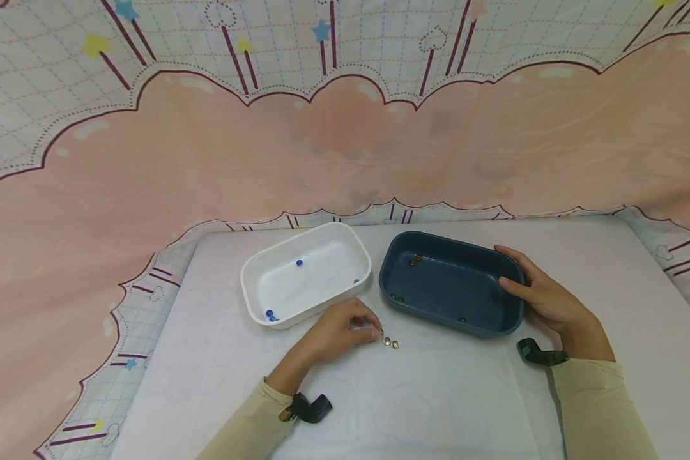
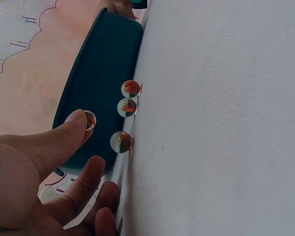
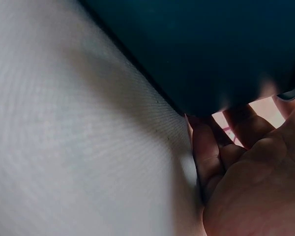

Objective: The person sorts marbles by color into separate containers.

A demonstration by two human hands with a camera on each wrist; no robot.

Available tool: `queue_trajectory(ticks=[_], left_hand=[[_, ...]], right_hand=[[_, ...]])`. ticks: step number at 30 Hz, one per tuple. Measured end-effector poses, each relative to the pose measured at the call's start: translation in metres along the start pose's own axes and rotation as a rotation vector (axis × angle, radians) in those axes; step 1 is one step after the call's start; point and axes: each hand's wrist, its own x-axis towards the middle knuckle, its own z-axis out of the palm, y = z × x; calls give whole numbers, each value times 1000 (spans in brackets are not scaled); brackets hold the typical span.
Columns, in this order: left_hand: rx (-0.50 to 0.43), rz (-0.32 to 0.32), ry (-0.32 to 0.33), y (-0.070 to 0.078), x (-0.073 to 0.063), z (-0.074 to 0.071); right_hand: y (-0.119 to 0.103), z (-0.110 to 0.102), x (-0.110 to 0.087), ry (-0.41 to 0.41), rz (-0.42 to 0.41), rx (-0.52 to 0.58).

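My left hand (image 1: 345, 329) is low over the white tabletop, between two trays. In the left wrist view, a clear marble (image 2: 90, 120) with an orange swirl is pinched at its thumb tip; the opposing finger is largely hidden behind the thumb. Loose marbles (image 2: 127, 107) of the same kind rest on the table just beyond the fingers. At the right end of the dark blue tray (image 1: 451, 326), my right hand (image 1: 552, 303) grips the wall, thumb over the rim and fingers outside. Several amber-looking marbles (image 1: 398, 298) lie scattered in that tray.
A white tray (image 1: 316, 313) stands at the left, angled, with several blue marbles (image 1: 299, 263) inside. Behind the table (image 1: 414, 409) hangs a patterned peach and white cloth (image 1: 333, 153). Each wrist wears a black camera (image 1: 312, 407).
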Motion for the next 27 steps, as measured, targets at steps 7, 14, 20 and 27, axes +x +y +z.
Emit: queue_trajectory(ticks=[7,14,20,27], left_hand=[[-8,4,9,1,0,-2],[-32,6,18,2,0,-2],[-42,23,25,1,1,-3],[-38,-6,31,5,2,-5]], right_hand=[[0,0,0,-4,-4,3],[0,-1,1,-1,-2,-2],[0,-1,1,-3,4,-3],[0,-1,1,0,-3,-8]])
